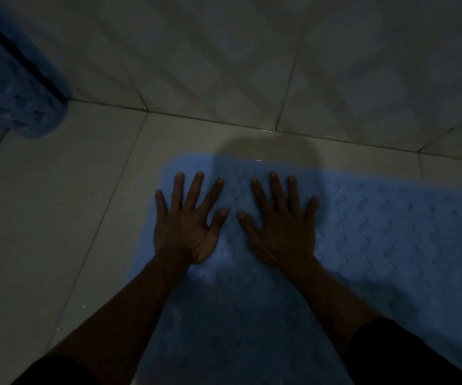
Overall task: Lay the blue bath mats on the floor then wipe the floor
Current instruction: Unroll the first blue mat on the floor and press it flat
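Note:
A blue bath mat (377,232) with a dotted, perforated surface lies flat on the pale tiled floor (57,218), its far edge close to the wall. My left hand (188,220) rests palm down on the mat's left end, fingers spread. My right hand (282,220) lies flat beside it, fingers spread too, thumbs almost meeting. Neither hand grips anything. A second blue mat (15,87) stands bunched or draped at the top left, its lower end touching the floor by the wall. The room is dim.
A tiled wall (252,51) rises right behind the mat, meeting the floor along a dark grout line. Bare floor tiles stretch to the left of the mat. A shadow falls across the mat's far edge.

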Demonstrator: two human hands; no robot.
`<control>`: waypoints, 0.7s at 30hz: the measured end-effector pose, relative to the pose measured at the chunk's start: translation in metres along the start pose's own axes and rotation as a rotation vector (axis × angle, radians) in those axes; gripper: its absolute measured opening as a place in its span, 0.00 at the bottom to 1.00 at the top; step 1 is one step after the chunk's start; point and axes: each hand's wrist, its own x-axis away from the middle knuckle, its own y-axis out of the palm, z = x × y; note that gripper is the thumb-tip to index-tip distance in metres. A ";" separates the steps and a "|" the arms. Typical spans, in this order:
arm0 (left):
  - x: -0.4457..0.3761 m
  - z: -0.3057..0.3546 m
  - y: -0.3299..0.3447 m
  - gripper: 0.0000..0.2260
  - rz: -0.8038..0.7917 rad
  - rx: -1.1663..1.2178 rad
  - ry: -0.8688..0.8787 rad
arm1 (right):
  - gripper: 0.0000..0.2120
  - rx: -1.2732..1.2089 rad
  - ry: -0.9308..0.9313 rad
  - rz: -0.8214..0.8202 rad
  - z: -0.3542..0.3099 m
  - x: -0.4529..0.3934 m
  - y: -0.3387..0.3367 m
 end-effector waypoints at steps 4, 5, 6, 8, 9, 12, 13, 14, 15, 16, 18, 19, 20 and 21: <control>0.000 -0.001 0.000 0.28 0.030 -0.013 0.023 | 0.35 0.002 0.021 -0.071 -0.001 -0.003 -0.005; 0.000 -0.002 -0.001 0.28 0.039 -0.008 0.032 | 0.35 0.005 0.023 -0.082 -0.001 -0.003 -0.006; 0.001 -0.002 -0.001 0.28 0.042 -0.001 0.039 | 0.35 0.008 0.021 -0.084 -0.002 -0.003 -0.007; 0.001 -0.002 0.000 0.29 0.048 0.006 0.047 | 0.35 0.005 0.015 -0.069 -0.002 -0.002 -0.007; 0.001 -0.002 0.000 0.29 0.048 0.003 0.044 | 0.35 0.004 0.014 -0.066 -0.002 -0.002 -0.008; 0.000 -0.002 0.001 0.28 0.038 -0.027 0.029 | 0.35 0.005 0.012 -0.063 -0.002 -0.003 -0.006; 0.000 -0.001 0.001 0.28 0.030 -0.036 0.024 | 0.35 -0.002 0.006 -0.047 -0.002 -0.003 -0.005; -0.001 -0.001 0.000 0.27 0.011 -0.039 0.019 | 0.35 -0.011 -0.002 -0.030 -0.002 -0.002 -0.004; -0.001 -0.001 -0.001 0.27 -0.013 -0.033 0.013 | 0.35 -0.015 -0.008 -0.015 -0.001 -0.001 -0.003; -0.001 -0.001 -0.002 0.27 -0.032 -0.021 0.009 | 0.35 -0.017 -0.011 -0.007 0.000 0.000 -0.003; 0.000 0.002 -0.004 0.27 -0.051 -0.001 0.002 | 0.35 -0.024 -0.015 -0.011 0.001 0.001 -0.002; 0.000 0.004 -0.006 0.27 -0.055 -0.003 -0.005 | 0.34 -0.033 -0.016 -0.028 0.001 0.000 -0.003; 0.001 0.007 -0.007 0.27 -0.060 -0.013 -0.017 | 0.34 -0.047 -0.016 -0.052 0.002 -0.001 -0.005; 0.004 0.010 -0.008 0.27 -0.066 -0.028 -0.031 | 0.34 -0.063 -0.018 -0.078 0.002 0.001 -0.007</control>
